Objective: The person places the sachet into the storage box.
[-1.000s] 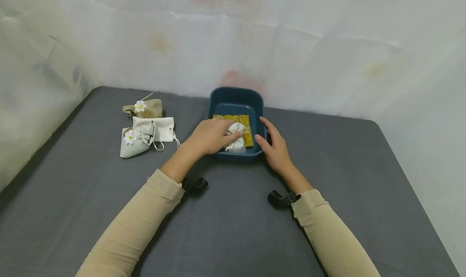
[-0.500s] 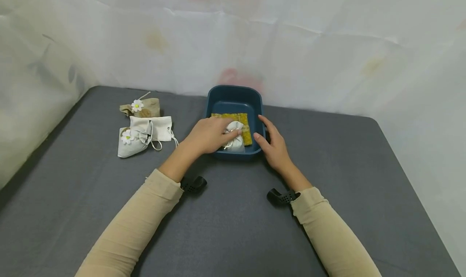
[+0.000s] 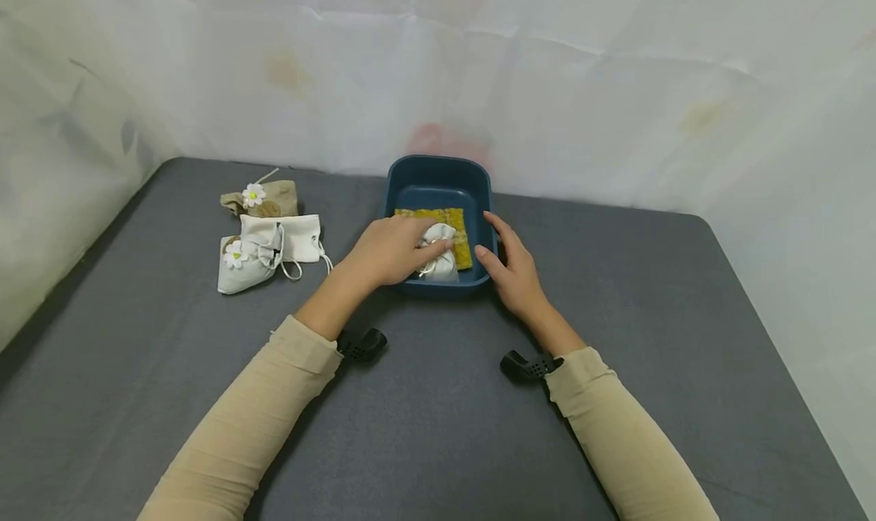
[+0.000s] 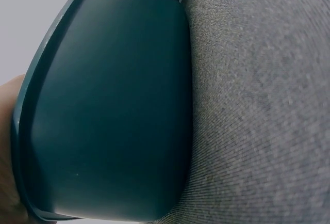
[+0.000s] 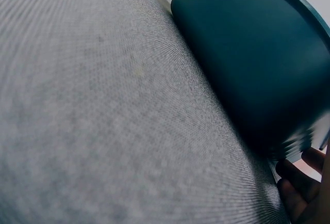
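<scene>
A deep blue plastic bin (image 3: 438,287) stands on the grey table. My left hand (image 3: 386,251) reaches over its left side, the thumb lying across a white drawstring pouch (image 3: 443,266) inside; its other fingers are mostly hidden. Beneath the pouch lies a mustard-yellow cloth (image 3: 462,249). My right hand (image 3: 518,274) is at the bin's right side, with thumb and index fingertip touching the rim. In the right wrist view, several fingers (image 5: 299,185) rest close against the bin's outer wall (image 5: 242,48). The left wrist view is largely filled by the outer wall (image 4: 111,105).
Left of the bin lie a tan pouch (image 3: 280,196) with a daisy, a flat white drawstring bag (image 3: 301,239) and a pale pouch (image 3: 246,274) with another daisy. A white patterned sheet (image 3: 547,103) hangs behind the grey table (image 3: 438,430).
The head view has shifted slightly, so everything sits a little higher and further left. Both hands keep their places at the bin, and the pouch has not visibly moved within it.
</scene>
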The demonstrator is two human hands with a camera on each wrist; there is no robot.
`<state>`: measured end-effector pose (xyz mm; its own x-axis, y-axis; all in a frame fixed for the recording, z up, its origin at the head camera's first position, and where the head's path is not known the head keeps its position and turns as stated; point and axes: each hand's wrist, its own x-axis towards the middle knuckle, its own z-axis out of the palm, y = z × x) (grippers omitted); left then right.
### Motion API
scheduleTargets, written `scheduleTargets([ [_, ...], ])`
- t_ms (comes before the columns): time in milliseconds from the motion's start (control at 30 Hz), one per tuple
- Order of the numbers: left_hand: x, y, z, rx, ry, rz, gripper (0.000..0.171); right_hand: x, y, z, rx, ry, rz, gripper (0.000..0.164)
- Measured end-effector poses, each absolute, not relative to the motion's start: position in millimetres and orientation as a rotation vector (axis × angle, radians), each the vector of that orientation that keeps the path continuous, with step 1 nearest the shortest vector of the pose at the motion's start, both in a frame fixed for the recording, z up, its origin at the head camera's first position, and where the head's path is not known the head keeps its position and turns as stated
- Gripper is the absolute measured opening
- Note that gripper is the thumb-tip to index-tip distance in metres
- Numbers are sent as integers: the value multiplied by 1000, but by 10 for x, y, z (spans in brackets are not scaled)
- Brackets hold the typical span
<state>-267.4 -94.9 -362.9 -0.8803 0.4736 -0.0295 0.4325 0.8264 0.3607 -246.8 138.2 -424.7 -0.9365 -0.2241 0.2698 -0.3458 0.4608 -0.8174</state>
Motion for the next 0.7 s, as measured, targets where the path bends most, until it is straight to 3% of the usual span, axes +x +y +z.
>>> scheduleTargets([
  [700, -2684, -935, -3619, 720, 2909, 526, 56, -2482, 1382, -4246, 486, -2584, 1481, 64],
])
